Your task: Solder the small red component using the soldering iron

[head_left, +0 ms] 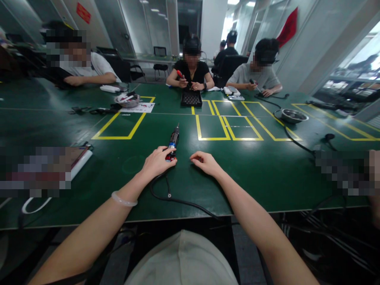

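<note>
The left hand (157, 160) rests on the green table (267, 174) close to the middle of its near edge, fingers curled around the red rear end of an electric screwdriver (173, 142); the grip sits at the back, likely because the cord (178, 200) leaves the tool there and the slim front is thus left free; a pale bracelet (124, 200) circles that wrist; the right hand (206, 162) lies just beside it, apart from the tool, fingers loosely bent with the tips on the table and holding nothing, which reads as a resting hand kept near; the screwdriver's long axis runs from the near edge toward the far edge, leaning slightly right, with the thin bit pointing away from the person toward the yellow tape rectangles (213, 126) at mid-table; whether its body lies flat on the surface or is lifted a little I cannot tell; the cord loops back behind the left hand and trails over the near edge, slack enough not to pull on the tool; near the far edge a black tray (191, 98) sits before a seated co-worker, and a metal bowl (293, 115) stands well off toward the right side.
</note>
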`<move>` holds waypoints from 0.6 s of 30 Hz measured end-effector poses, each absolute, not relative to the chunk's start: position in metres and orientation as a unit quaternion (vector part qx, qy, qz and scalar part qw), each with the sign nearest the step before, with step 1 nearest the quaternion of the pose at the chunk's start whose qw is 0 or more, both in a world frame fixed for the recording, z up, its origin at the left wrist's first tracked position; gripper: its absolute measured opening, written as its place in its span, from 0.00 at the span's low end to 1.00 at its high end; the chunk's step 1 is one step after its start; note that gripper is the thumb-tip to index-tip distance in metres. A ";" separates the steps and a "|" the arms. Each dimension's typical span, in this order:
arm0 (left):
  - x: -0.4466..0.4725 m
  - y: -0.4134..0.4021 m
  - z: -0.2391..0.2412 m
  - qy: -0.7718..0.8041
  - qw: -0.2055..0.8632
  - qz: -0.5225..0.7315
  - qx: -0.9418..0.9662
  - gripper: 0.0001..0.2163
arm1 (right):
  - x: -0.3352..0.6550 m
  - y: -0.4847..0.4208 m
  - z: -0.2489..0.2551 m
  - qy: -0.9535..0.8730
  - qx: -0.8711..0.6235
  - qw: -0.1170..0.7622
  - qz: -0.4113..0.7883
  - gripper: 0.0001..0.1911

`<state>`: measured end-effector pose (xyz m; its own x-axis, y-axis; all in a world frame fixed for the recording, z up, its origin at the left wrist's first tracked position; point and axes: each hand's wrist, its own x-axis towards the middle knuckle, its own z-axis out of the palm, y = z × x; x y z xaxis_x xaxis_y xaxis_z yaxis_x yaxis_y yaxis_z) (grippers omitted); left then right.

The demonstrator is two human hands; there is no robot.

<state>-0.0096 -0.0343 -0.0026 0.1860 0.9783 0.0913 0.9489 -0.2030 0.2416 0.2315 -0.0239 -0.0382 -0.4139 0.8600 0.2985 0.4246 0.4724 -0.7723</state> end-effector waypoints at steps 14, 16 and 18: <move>-0.127 -0.027 -0.009 0.695 0.059 0.090 0.711 0.29 | 0.231 -0.023 -0.040 -0.787 -0.415 0.346 0.298 0.08; -0.142 -0.026 -0.008 0.709 0.061 0.083 0.697 0.30 | 0.231 -0.023 -0.040 -0.788 -0.413 0.345 0.298 0.08; -0.157 -0.024 -0.007 0.719 0.064 0.074 0.688 0.31 | 0.232 -0.023 -0.040 -0.788 -0.414 0.344 0.299 0.08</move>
